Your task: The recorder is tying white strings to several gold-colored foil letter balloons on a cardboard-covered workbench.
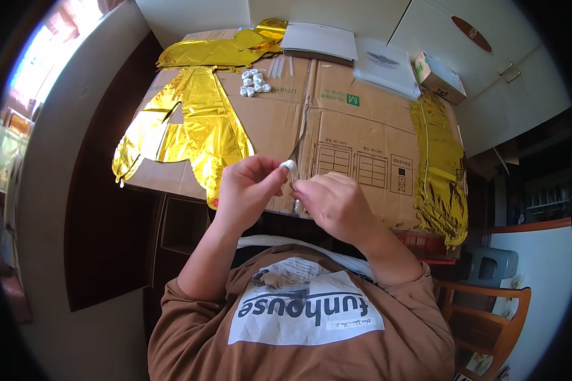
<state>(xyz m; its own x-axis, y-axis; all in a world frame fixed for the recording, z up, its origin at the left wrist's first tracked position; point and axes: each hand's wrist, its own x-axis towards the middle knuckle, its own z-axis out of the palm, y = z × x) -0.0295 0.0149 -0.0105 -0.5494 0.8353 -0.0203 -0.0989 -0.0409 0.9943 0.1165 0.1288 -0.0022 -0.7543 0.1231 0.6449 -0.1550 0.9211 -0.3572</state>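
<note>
My left hand (251, 190) pinches a small white bundle (288, 165), which looks like wound string or ribbon, between thumb and fingertips. Just to its right, my right hand (333, 203) is closed in a pinch on a thin pale strand (293, 180) that seems to come from the bundle. Both hands are above the near edge of the cardboard. A flat gold foil balloon (225, 127) shaped like a letter A lies left of them. Beyond it sits a cluster of similar white bundles (255, 84).
The flattened cardboard (375, 127) covers the table. More gold foil balloons lie at the back left (203, 53) and along the right side (442, 171). Thin clear straws (277, 67), a white sheet stack (321, 41), a clear plastic bag (384, 63) and a small box (440, 77) line the back.
</note>
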